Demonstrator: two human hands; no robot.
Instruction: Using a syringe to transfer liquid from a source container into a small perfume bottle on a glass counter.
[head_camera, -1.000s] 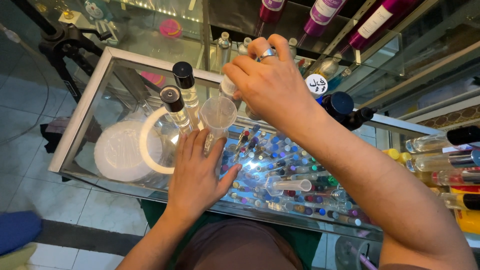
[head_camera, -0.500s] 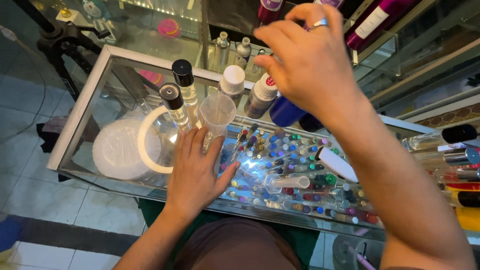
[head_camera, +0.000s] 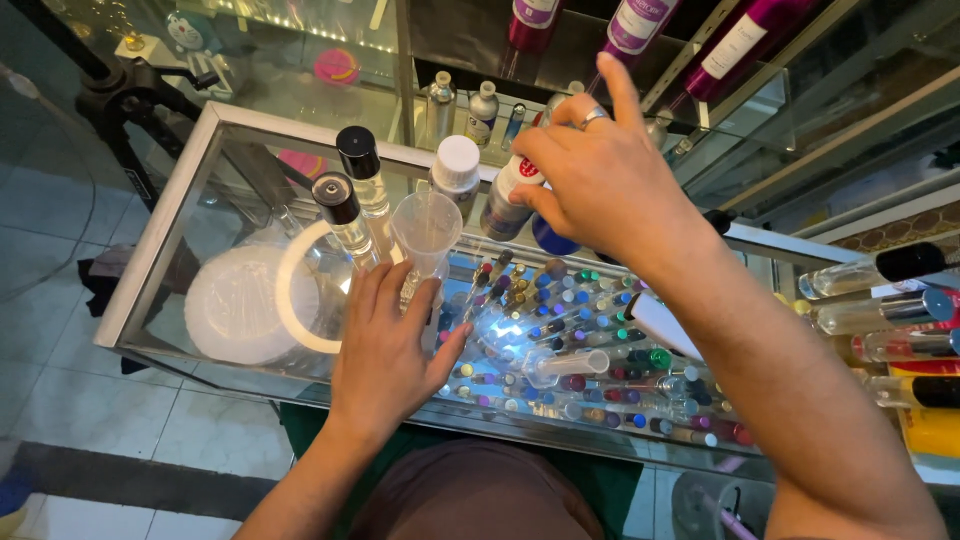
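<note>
On the glass counter (head_camera: 150, 270) a clear measuring cup (head_camera: 427, 232) stands just behind the left hand (head_camera: 385, 355), with two tall capped bottles (head_camera: 345, 215) just to its left and a capped bottle (head_camera: 455, 170) behind it. To the cup's right, the right hand (head_camera: 600, 185) sits on a small bottle (head_camera: 505, 200). Rows of little vials (head_camera: 590, 340) lie inside the case under the glass, right of the left hand.

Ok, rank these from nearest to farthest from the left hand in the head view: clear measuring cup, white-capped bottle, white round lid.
1. Clear measuring cup: touching the left hand, at its fingers.
2. White round lid: under the glass, to the hand's left.
3. White-capped bottle: behind the cup, farthest.
</note>
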